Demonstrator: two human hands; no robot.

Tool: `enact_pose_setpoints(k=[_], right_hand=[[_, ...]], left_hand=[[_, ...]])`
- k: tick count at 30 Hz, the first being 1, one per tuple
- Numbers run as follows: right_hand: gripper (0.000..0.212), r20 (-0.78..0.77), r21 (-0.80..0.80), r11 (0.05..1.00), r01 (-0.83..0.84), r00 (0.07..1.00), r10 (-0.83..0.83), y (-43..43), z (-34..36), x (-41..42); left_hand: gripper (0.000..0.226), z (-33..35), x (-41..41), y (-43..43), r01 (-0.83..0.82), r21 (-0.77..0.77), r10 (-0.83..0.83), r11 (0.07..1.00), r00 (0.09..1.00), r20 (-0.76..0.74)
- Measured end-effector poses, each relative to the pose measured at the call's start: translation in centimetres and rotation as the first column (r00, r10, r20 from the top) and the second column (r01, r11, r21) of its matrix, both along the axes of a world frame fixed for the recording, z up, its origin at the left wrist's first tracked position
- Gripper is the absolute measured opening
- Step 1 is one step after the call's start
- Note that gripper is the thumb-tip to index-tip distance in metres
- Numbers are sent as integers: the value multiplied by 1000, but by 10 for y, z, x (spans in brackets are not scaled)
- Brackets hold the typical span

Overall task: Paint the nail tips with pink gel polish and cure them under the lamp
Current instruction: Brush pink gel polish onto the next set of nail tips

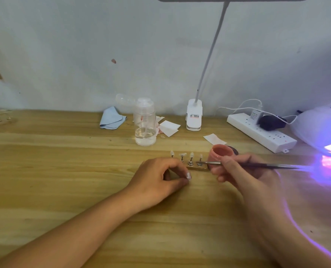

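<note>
Right hand [238, 171] pinches the brush [267, 165] crosswise, bristles toward the nail tips [191, 154] beside the left hand [156, 178], whose curled grip is unclear.

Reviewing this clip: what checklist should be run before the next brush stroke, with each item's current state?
1. Grip of right hand on thin metal-handled brush: ok.
2. Brush end close to rightmost pale nail tip: ok.
3. Gel loaded on the brush end: cannot tell.
4. Lid off round pink gel pot: ok.
5. Hold of left hand on small wooden tip stand: cannot tell; fingers hide that end.
6. Purple glow in white curing lamp: ok.
</note>
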State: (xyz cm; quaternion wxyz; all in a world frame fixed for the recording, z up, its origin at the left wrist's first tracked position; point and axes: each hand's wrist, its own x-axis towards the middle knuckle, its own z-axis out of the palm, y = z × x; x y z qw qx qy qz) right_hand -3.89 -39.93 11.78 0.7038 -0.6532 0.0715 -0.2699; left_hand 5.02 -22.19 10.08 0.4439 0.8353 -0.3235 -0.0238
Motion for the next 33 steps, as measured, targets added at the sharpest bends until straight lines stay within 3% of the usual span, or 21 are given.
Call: enact_pose_setpoints(k=[8, 25, 27, 29, 31, 33], right_hand=[[15, -26, -30, 996, -85, 996, 85, 6, -8, 1], [9, -37, -98, 993, -67, 997, 63, 8, -8, 0], [9, -9, -123, 991, -57, 998, 56, 9, -7, -2], [9, 121, -125, 992, -4, 992, 19, 9, -4, -4], [7, 207, -199, 980, 20, 978, 22, 8, -1, -6], [14, 160, -349, 937, 24, 987, 34, 10, 1, -11]], left_hand=[[21, -1, 1, 0, -14, -14, 14, 1000, 1000, -28], [19, -1, 2, 0, -12, 7, 12, 1000, 1000, -19], [18, -1, 1, 0, -8, 7, 8, 1000, 1000, -15], [19, -1, 1, 0, 2, 0, -2, 1000, 1000, -17], [21, -1, 0, 1, 16, -29, -16, 999, 1000, -14], [19, 0, -1, 2, 37, -93, -39, 995, 999, -19]])
